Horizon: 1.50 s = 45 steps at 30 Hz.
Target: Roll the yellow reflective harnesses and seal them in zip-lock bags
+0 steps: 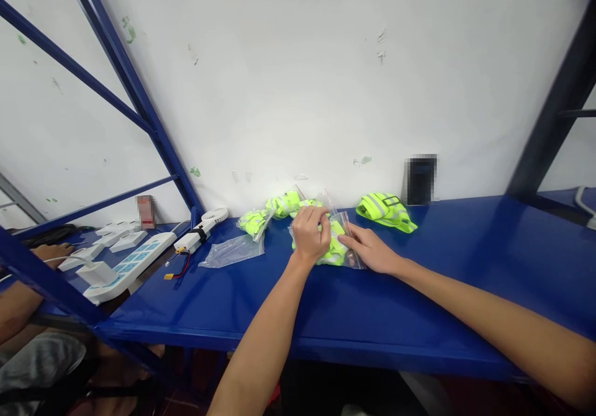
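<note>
A clear plastic zip bag [357, 261] with a folded yellow-green reflective vest [336, 247] in it lies on the blue table. My right hand [371, 249] grips the right edge of this bag, thumb on top and some fingers behind the film. Over the bag's left part is my left hand [311, 233], its fingers curled closed at the plastic; their tips are partly hidden. Just behind, more bundled vests [283, 205] rest against the wall side, one of them a bagged vest [254, 222]. To the right sits a loose folded vest [385, 210] without a bag.
A flat plastic bag [235, 251] lies left of my hands, near a small white fan [215, 216] and a battery pack with wires [189, 242]. A blue frame post [162, 149] divides off a power strip [133, 267] and another person's arm [23, 298]. A dark upright object [420, 181] leans at the wall.
</note>
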Tool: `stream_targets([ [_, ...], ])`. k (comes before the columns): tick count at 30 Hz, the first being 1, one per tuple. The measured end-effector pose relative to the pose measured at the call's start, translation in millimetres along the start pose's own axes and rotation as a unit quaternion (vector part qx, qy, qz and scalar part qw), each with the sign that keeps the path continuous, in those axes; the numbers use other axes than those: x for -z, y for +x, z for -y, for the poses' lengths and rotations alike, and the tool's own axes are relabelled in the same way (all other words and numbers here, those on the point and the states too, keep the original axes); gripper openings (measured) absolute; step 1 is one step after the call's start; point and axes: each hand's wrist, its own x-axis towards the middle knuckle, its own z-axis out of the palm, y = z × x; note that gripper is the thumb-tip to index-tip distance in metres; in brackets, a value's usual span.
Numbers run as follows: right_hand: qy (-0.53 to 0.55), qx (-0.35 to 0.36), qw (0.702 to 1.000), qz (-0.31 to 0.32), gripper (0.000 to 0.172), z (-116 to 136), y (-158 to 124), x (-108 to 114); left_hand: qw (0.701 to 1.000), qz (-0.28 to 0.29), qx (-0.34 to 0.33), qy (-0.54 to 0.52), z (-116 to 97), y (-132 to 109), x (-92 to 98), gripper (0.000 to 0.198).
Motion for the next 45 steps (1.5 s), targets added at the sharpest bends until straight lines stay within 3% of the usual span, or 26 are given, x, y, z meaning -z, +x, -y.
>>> stream_targets([
  [4,-0.007,0.010,0.999,-0.038,0.033,-0.4,8.7,-7.0,0.999,0.001,-0.046,0.005,-6.6,2.7,1.5,0.017],
  [7,-0.025,0.001,0.994,-0.106,0.033,-0.1,43.0,-7.6,0.999,-0.008,-0.046,0.021,-8.3,2.9,3.2,0.016],
  [8,-0.027,-0.032,0.990,-0.131,0.033,0.0,59.0,-5.6,0.999,-0.004,-0.036,0.030,-7.1,2.4,4.0,0.017],
  [10,-0.056,-0.164,0.974,-0.147,0.037,0.0,91.0,2.0,0.998,0.019,-0.001,0.052,-1.7,0.2,5.7,0.019],
  [14,-0.112,-0.216,0.963,-0.116,0.041,-5.1,120.9,28.1,0.981,0.121,0.095,0.119,18.9,-8.0,7.9,0.024],
  [19,-0.242,-0.194,0.945,-0.102,0.029,-24.5,86.2,62.7,0.942,0.242,0.149,0.181,42.8,-20.4,3.4,0.037],
  [22,-0.407,-0.163,0.896,-0.073,0.043,-45.8,62.5,78.6,0.940,0.246,0.143,0.189,45.0,-23.2,0.5,0.039],
  [24,-0.455,-0.195,0.868,-0.031,0.059,-61.8,51.5,84.7,0.941,0.235,0.144,0.196,42.3,-21.9,0.3,0.038],
  [27,-0.449,-0.223,0.865,0.017,0.076,-78.2,38.9,83.8,0.945,0.223,0.145,0.191,36.6,-17.3,1.2,0.034],
  [30,-0.447,-0.177,0.877,0.003,0.068,-75.1,27.0,72.8,0.951,0.252,0.125,0.129,31.3,-14.5,0.0,0.031],
  [34,-0.371,-0.072,0.926,0.020,0.060,-46.8,13.9,56.4,0.939,0.332,0.080,0.034,22.7,-17.5,-4.8,0.028],
  [37,-0.231,-0.001,0.973,0.022,0.052,-26.0,9.0,53.1,0.942,0.326,0.081,-0.009,14.3,-18.0,-5.8,0.026],
  [41,-0.060,-0.060,0.996,-0.018,0.042,-15.6,7.7,56.0,0.955,0.279,0.093,-0.043,4.2,-12.2,-3.0,0.031],
  [45,0.086,-0.126,0.988,0.020,0.042,-15.4,6.8,53.5,0.955,0.267,0.108,-0.077,0.9,-9.6,-3.1,0.031],
])
